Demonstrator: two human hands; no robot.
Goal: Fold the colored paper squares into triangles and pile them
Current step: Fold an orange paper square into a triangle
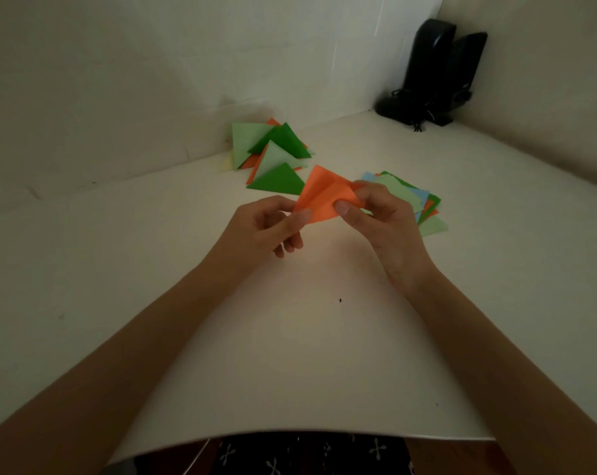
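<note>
Working over the white bench (290,337), we keep the unfolded squares (406,200) at our right and the pile of finished triangles (273,159) far left, each within reach. Between them, lifted off the surface, our left hand (273,224) and right hand (379,214) each pinch an end of the orange paper (324,197), probably to line up its corners.

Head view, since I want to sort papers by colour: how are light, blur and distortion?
Head view: dim overall, a warmer bright patch on the table below the orange paper; colours of triangles and squares still read; the wide-angle lens bows the table's near edge; corner speakers are nearly black, detail lost.
</note>
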